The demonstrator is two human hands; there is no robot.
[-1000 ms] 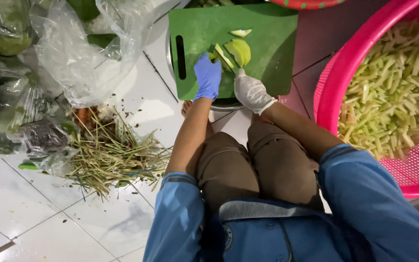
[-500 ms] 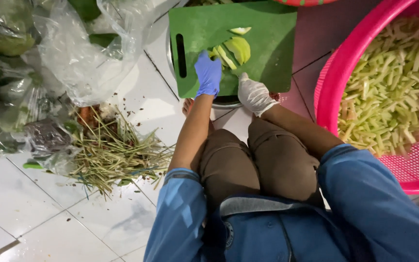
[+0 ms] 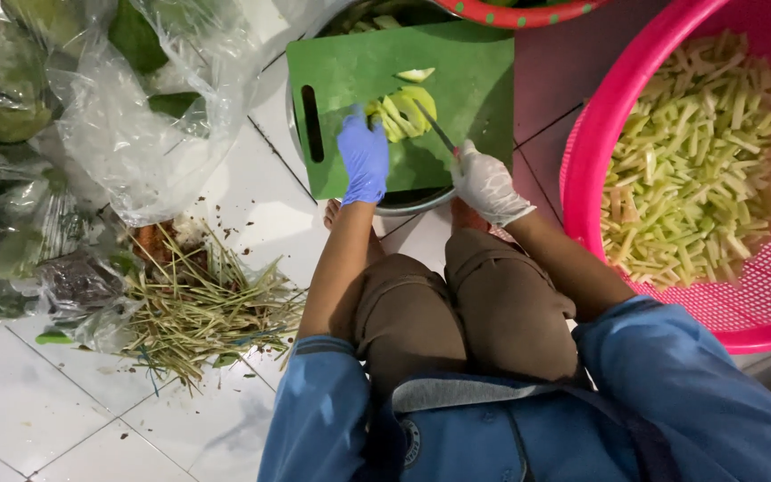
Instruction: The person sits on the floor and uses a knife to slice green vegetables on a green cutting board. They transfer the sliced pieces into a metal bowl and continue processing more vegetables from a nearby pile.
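My left hand (image 3: 363,161), in a blue glove, presses flat on the pale green sliced vegetable (image 3: 403,112) lying just ahead of my fingers on the green plastic cutting board (image 3: 350,62). My right hand (image 3: 488,186), white-gloved, is closed around a thin-bladed knife (image 3: 435,128) angled up-left into the slices. A pink plastic basket (image 3: 582,161) of cut strips sits to my right, clear bags (image 3: 136,134) to my left.

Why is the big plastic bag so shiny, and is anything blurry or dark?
Head view: light glares white off the crinkled plastic bag; the left hand and right hand with the knife look fairly sharp; a soft shadow falls on the green board beside the slices; the blue sleeves at the bottom loom large, slightly soft.
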